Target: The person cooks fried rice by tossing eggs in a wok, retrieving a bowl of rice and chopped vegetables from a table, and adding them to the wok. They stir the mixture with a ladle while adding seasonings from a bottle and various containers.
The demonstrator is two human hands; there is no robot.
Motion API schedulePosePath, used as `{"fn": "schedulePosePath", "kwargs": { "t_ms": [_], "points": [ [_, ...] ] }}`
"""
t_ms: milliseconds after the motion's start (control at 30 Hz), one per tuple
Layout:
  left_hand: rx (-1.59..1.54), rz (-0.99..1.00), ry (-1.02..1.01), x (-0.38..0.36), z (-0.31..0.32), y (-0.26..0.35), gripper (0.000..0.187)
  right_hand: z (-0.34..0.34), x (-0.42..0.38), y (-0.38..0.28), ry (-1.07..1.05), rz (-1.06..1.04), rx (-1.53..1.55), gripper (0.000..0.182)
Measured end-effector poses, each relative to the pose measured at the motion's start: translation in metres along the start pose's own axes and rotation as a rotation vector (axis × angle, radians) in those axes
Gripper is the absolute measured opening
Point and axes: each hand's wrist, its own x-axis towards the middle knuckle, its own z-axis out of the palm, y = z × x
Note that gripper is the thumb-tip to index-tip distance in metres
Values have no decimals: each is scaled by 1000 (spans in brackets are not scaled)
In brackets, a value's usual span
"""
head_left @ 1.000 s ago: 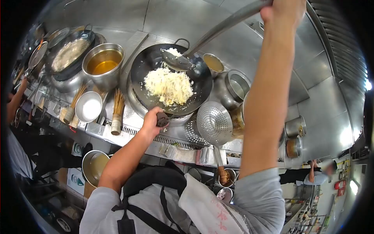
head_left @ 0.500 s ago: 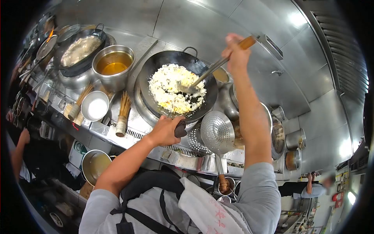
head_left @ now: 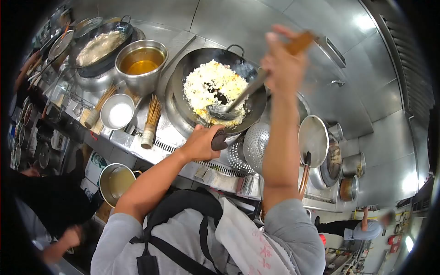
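Note:
A black wok sits on the burner, holding a mound of fried rice. My left hand grips the wok's dark near handle. A long steel ladle with a wooden grip is held high in my right hand. The ladle's bowl rests in the rice at the near side of the wok.
Left of the wok stand a steel pot of oil, a second wok of food, a small bowl of white powder and bamboo brushes. A perforated strainer and steel pots sit right. Other people work at left and far right.
My right hand came down from above, and the ladle dropped into the rice and swept toward the wok's near side. The rice spread out. My left hand stayed on the handle.

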Motion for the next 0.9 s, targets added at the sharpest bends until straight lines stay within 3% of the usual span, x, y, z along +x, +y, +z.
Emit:
{"fn": "schedulePosePath", "kwargs": {
  "t_ms": [67, 100, 167, 200, 267, 300, 333, 433, 567, 633, 733, 800, 867, 900],
  "points": [
    [2, -37, -16, -3, -2, 5, 76, -1, 24, 46, 182, 24, 56, 22],
    [3, -67, -16, -2, -4, 7, 75, 9, 22, 37, 181, 20, 61, 22],
    [21, -29, 3, 1, -1, 1, 76, 35, 12, 20, 250, -176, -85, 20],
    [4, -10, 26, 0, 2, 1, 76, 46, -12, 3, 141, -176, -31, 20],
    [20, 43, 79, -3, 1, 2, 76, 46, -20, 60, 161, -237, -103, 17],
    [15, 44, 70, -5, 1, 2, 76, 41, -20, 85, 181, -298, -187, 15],
    [-1, 26, 44, -3, 0, 0, 77, 26, -6, 87, 127, -219, -142, 13],
    [13, 37, 24, -1, -2, 0, 79, 1, -9, 33, 81, -77, -178, 12],
    [-11, 19, 4, -2, -4, 0, 80, -61, 27, 60, 64, -185, -312, 13],
    [-7, 50, 33, -4, -6, 0, 79, -80, 80, 54, 380, -146, 45, 16],
    [-19, 37, 17, -3, -7, -3, 79, -68, 61, 37, 405, -243, 214, 17],
    [-5, 41, 21, -4, -7, -4, 79, -38, 22, 102, 227, -198, 101, 18],
    [0, 76, 52, 1, -8, -9, 80, -16, 26, 72, -72, -13, 145, 17],
    [-29, 87, 54, -3, -2, -11, 80, -13, 20, 49, -50, 17, 140, 17]
  ]
}}
